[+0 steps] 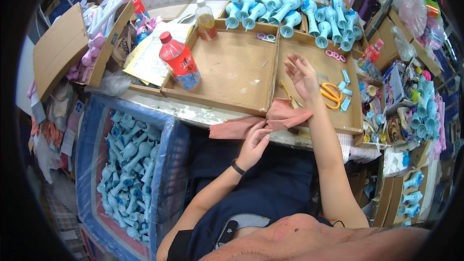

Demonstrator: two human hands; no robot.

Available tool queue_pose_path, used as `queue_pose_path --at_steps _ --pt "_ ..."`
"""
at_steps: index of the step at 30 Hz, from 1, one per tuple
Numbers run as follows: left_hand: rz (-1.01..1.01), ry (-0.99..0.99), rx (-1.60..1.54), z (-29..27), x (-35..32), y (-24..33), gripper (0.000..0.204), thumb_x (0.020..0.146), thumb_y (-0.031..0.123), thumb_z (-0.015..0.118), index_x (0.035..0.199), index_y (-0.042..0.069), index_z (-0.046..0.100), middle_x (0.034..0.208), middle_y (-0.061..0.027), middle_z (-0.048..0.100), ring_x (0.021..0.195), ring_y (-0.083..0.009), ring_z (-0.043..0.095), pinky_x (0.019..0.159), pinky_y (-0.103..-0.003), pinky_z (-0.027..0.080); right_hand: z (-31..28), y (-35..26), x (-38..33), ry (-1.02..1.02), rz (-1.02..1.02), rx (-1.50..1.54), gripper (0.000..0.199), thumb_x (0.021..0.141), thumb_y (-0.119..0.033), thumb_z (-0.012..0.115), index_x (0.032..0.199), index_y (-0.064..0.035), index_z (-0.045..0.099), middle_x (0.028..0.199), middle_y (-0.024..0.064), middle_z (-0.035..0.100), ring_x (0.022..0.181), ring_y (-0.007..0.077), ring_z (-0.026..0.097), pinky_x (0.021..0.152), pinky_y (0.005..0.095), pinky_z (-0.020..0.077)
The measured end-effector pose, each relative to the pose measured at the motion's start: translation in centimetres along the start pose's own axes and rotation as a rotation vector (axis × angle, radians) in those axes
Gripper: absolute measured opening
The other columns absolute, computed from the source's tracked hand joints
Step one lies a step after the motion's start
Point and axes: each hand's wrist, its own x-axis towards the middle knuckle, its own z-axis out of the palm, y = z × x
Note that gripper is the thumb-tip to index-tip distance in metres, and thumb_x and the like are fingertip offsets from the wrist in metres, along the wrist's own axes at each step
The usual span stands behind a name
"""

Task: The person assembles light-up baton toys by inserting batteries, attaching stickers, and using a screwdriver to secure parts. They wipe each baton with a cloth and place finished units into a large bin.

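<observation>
A pink cloth [270,122] lies over the front edge of the cardboard trays. My left hand [253,146] pinches its middle fold at the table's near edge; a black band sits on that wrist. My right hand [300,75] is raised above the right cardboard tray [350,118], fingers spread, holding nothing, with its wrist resting near the cloth. Orange-handled scissors [330,94] lie in that tray just right of my right hand. A yellow stick-like tool [287,93] lies beside the cloth.
The left cardboard tray [227,72] holds a red-capped bottle [180,61]. Another bottle [206,20] stands behind it. Several light blue plastic toys [290,12] fill the far boxes and a blue-lined bin [128,164] at my left. Cluttered boxes stand at right.
</observation>
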Motion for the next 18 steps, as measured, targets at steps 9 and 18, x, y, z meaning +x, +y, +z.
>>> queue_pose_path --at_steps 9,18 --pt "0.060 0.007 -0.058 -0.3 -0.2 -0.6 0.019 0.096 0.010 0.052 0.110 0.001 0.061 0.140 -0.0132 0.044 0.128 -0.0196 0.042 0.106 -0.032 0.032 2.8 -1.4 -16.4 -0.149 -0.404 -1.569 0.032 0.076 -0.016 0.073 0.103 -0.0025 0.063 0.120 0.0117 0.058 0.115 0.0306 0.054 0.099 0.0408 0.0409" --pt "-0.042 -0.199 -0.052 -0.2 -4.5 2.2 0.022 0.098 0.010 0.050 0.117 0.003 0.058 0.102 -0.0046 0.063 0.092 -0.0068 0.057 0.077 -0.021 0.047 9.2 1.2 -18.7 -0.101 -0.587 -1.627 0.016 0.073 -0.008 0.072 0.088 -0.0094 0.066 0.083 0.0082 0.063 0.081 0.0285 0.061 0.078 0.0386 0.0474"
